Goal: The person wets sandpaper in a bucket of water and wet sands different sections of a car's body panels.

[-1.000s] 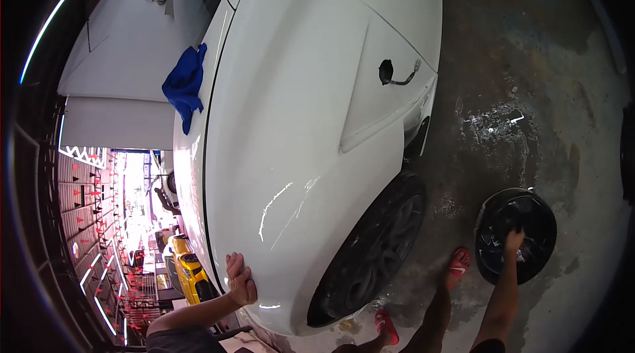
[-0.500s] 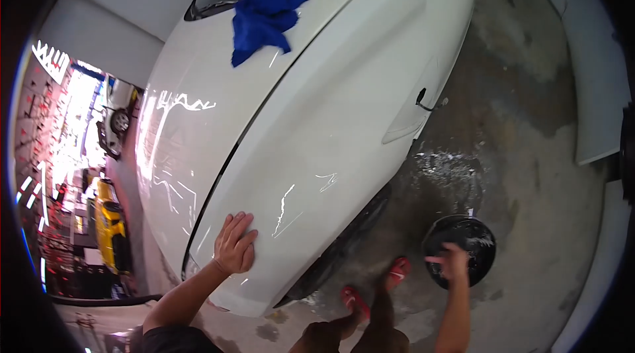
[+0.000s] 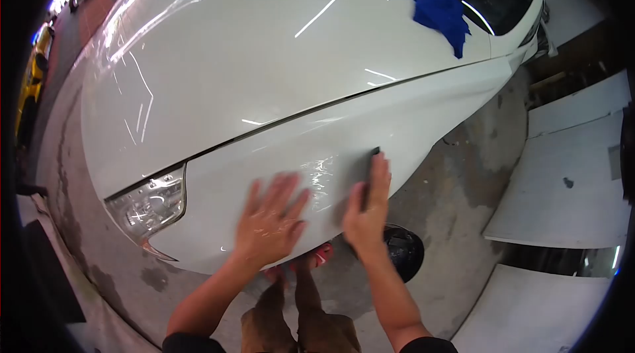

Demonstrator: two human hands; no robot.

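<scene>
A white car's front fender lies below both hands, with a wet, shiny streak on its paint. Fingers spread, my left hand is over the fender left of the streak, slightly blurred; whether it touches the paint I cannot tell. To the right of the streak, my right hand holds a thin dark, flat piece edge-on, its tip showing beyond the fingertips. Most of that piece is hidden by the hand, so its kind is unclear.
A blue cloth lies on the hood near the windshield. Beside my legs, a black bucket stands on the wet floor. The headlight is at left, loose white panels at right, a yellow car far left.
My right hand has come from the bucket to the fender, now with a dark flat piece. My left hand has lost its flat rest and blurs. The view has turned toward the headlight.
</scene>
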